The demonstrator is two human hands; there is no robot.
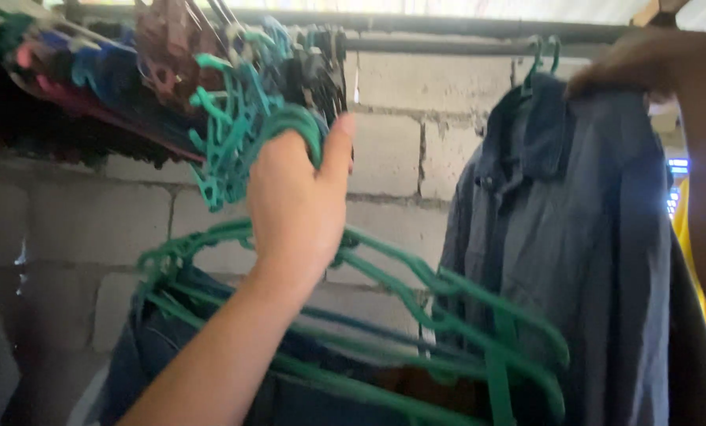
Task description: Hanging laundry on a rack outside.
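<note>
Green hangers are held up by the left hand (294,209) under a rail (448,35).

The fingers of the left hand are closed around the hooks of the green hangers (416,315), which are hung below the hand, in front of a block wall (392,134). More hangers (171,79) of mixed colours are crowded on the rail at its left end. Near the right end of the rail a blue shirt (566,237) is hung on a hanger. The right hand (645,63) is laid on the shoulder of the shirt; it is blurred, so it cannot be told how far its fingers are closed.
</note>
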